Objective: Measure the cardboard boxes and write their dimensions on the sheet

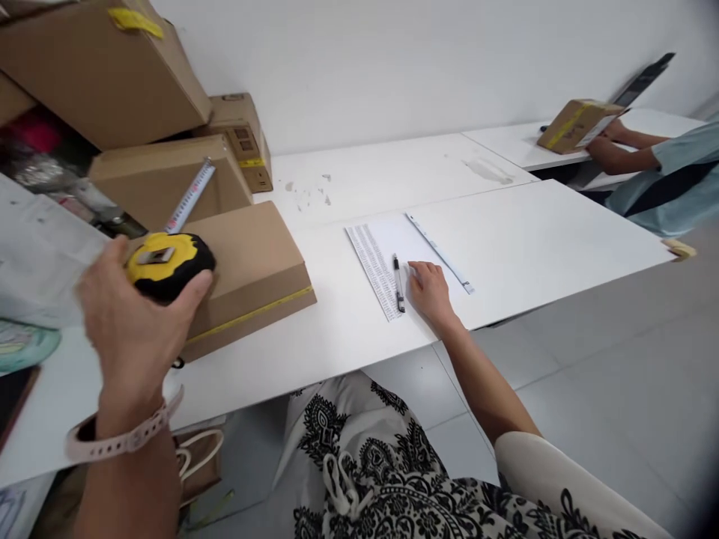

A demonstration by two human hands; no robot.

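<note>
My left hand (132,314) is closed around a yellow and black tape measure (168,263), held over the near end of a flat cardboard box (252,251). A short length of its white blade sticks out, pointing up and away. My right hand (430,293) rests on a printed sheet of paper (371,262), fingers loosely bent and holding nothing visible. Just left of those fingers a black and clear pen (398,283) lies on the sheet. To their right is a narrow pale-blue strip, ruler-like (440,253).
Stacked cardboard boxes (106,75) lean at the left against the wall. A white table (539,232) runs to the right, its front edge near my lap. At the far right another person's hands hold a small taped box (578,126). A paper bag (202,464) stands below.
</note>
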